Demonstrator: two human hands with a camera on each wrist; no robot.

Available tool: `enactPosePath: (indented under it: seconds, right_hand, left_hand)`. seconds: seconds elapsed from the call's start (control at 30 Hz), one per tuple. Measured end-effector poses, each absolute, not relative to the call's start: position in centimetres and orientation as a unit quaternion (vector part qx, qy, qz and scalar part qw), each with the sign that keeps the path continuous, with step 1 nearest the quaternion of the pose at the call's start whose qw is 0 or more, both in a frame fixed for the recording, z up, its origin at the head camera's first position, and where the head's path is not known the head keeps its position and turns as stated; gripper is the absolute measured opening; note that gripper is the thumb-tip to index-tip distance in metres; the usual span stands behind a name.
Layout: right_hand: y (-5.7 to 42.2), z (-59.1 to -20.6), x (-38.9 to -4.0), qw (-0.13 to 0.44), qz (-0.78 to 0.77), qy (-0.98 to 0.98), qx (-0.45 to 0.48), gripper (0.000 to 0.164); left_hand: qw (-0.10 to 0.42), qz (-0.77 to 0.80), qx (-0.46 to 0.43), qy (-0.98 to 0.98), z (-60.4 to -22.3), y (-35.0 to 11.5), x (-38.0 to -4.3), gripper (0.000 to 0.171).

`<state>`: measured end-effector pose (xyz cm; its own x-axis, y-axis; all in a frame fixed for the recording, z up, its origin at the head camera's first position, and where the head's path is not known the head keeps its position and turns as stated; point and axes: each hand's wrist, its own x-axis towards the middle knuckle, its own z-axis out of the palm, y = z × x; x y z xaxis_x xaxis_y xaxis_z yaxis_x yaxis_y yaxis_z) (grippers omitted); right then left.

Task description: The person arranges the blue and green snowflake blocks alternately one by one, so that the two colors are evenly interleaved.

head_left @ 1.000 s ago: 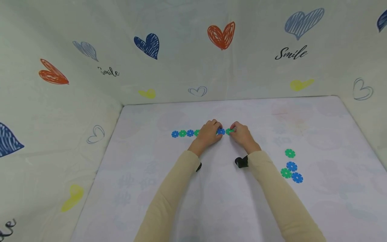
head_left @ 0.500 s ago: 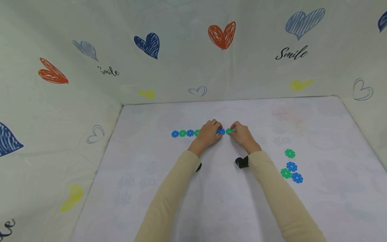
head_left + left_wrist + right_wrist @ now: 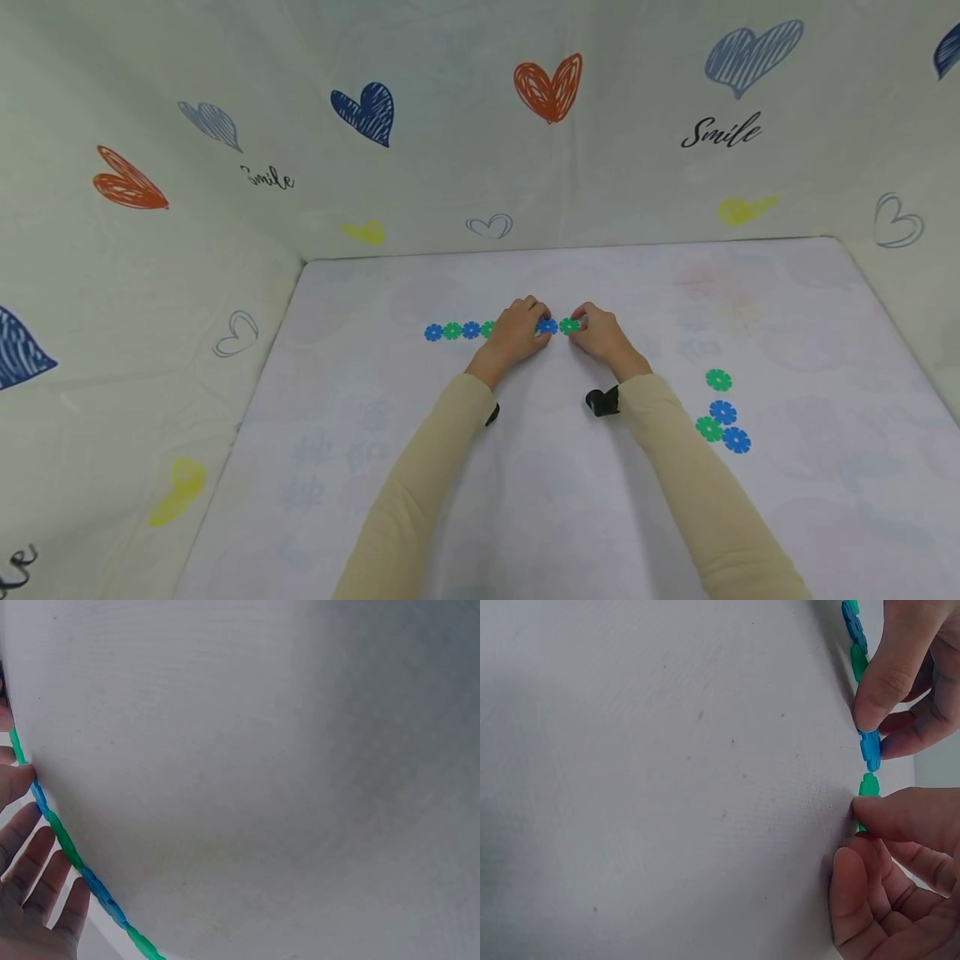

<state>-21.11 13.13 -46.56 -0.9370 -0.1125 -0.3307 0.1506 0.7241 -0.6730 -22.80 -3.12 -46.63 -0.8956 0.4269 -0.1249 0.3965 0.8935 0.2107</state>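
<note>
A row of blue and green notched plastic discs runs across the table; a blue disc (image 3: 433, 332) marks its left end. My left hand (image 3: 513, 329) covers part of this row and pinches the blue disc (image 3: 548, 327) at its right end between thumb and fingers. Just to the right, my right hand (image 3: 603, 337) pinches a green disc (image 3: 567, 326) by its edge. In the right wrist view a narrow gap separates the green disc (image 3: 869, 784) from the blue disc (image 3: 870, 752). The left wrist view shows the chain (image 3: 67, 844) edge-on along the left fingers.
To the right on the white table (image 3: 540, 500) lie several loose discs: a green disc (image 3: 718, 380) by itself, and close below it a blue disc (image 3: 723, 412), a green disc (image 3: 708, 429) and another blue disc (image 3: 737, 440). Heart-printed cloth (image 3: 450, 150) rises behind the table.
Both hands keep nearly the same place and hold on the discs. The loose discs have not moved.
</note>
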Motion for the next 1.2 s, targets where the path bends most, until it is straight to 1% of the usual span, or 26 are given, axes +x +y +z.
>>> enactPosePath:
  seconds: [0.43,1.2]
  right_hand:
    - [13.06,-46.69,-21.23,0.170,-0.362,0.916,0.003,0.034]
    - [13.09,-46.21,-21.13,0.174,-0.359,0.917,-0.005,0.034]
  left_hand:
    - [0.085,0.103,0.211,0.968,-46.75,-3.24,-22.88,0.034]
    - [0.094,0.103,0.220,0.965,-46.61,-3.39,-23.02,0.034]
